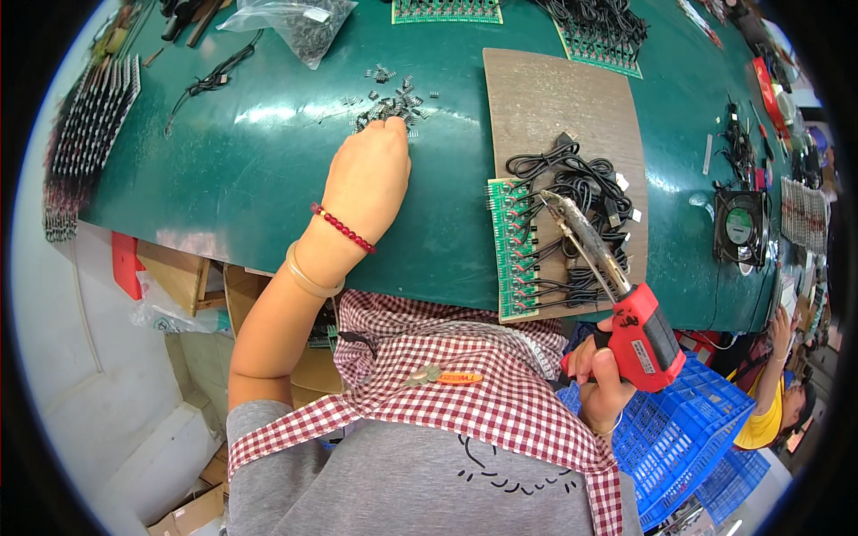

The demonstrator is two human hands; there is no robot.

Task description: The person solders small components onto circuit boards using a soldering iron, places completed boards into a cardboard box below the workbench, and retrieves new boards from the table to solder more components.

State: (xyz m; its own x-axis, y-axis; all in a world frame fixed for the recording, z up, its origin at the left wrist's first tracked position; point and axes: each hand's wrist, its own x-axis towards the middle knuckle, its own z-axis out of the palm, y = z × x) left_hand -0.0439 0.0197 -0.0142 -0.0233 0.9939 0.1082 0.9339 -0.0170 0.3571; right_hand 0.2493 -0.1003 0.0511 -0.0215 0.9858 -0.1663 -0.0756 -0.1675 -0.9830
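As the soldering iron (645, 332) partly hides cables (585, 179), bag (308, 31) near connectors (391, 104), fan (740, 225) rightward

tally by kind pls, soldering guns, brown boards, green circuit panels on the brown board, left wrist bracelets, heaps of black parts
Soldering gun, in right hand: 1
Brown board: 1
Green circuit panel: 1
Red bead bracelet and pale bangle: 2
Heap of black parts, at left hand: 1
Total: 6

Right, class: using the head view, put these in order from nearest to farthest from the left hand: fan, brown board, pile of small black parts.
1. Pile of small black parts: right by the left hand.
2. Brown board: off to the hand's right.
3. Fan: farther right, beyond the board.
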